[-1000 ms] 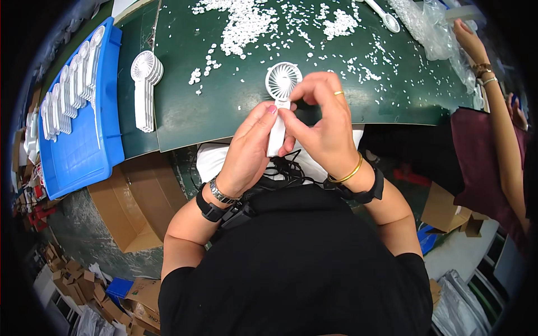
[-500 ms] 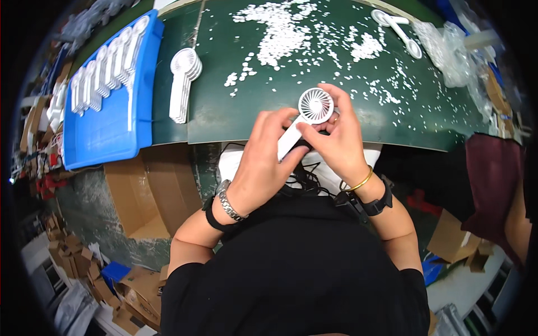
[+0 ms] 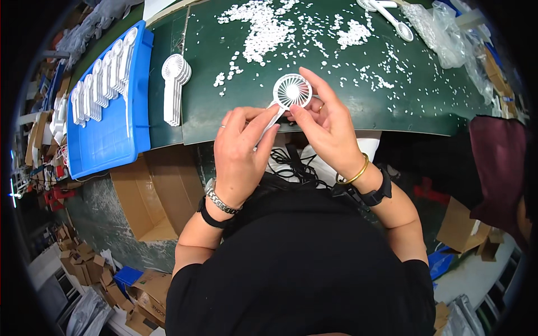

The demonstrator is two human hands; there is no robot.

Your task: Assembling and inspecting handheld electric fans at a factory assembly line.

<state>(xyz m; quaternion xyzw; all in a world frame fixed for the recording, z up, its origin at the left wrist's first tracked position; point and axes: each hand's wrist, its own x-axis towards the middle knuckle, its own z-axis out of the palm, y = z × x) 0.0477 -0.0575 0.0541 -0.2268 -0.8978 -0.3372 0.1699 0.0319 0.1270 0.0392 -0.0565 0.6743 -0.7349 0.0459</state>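
Note:
Both my hands hold one white handheld fan casing [image 3: 293,92] just over the table's front edge, its round slotted grille tilted up toward me. My left hand [image 3: 240,152] is closed around the handle, hiding most of it. My right hand [image 3: 330,131] grips the round head, with the thumb on its lower rim and the index finger up along its right side. The remaining right fingers are partly hidden behind the casing. Left of my hands, a small stack of similar casings [image 3: 176,78] lies on the green table [image 3: 230,120].
A blue tray [image 3: 103,154] with rows of stacked casings stands at the left. Many small white pieces [image 3: 258,33] are scattered across the table. More casings [image 3: 392,19] and clear plastic bags [image 3: 443,42] lie at the far right. Below the table is an open cardboard box [image 3: 145,196].
Both hands have shifted slightly left and up with the casing. The handle has turned more edge-on, and the left fingers now cover more of it.

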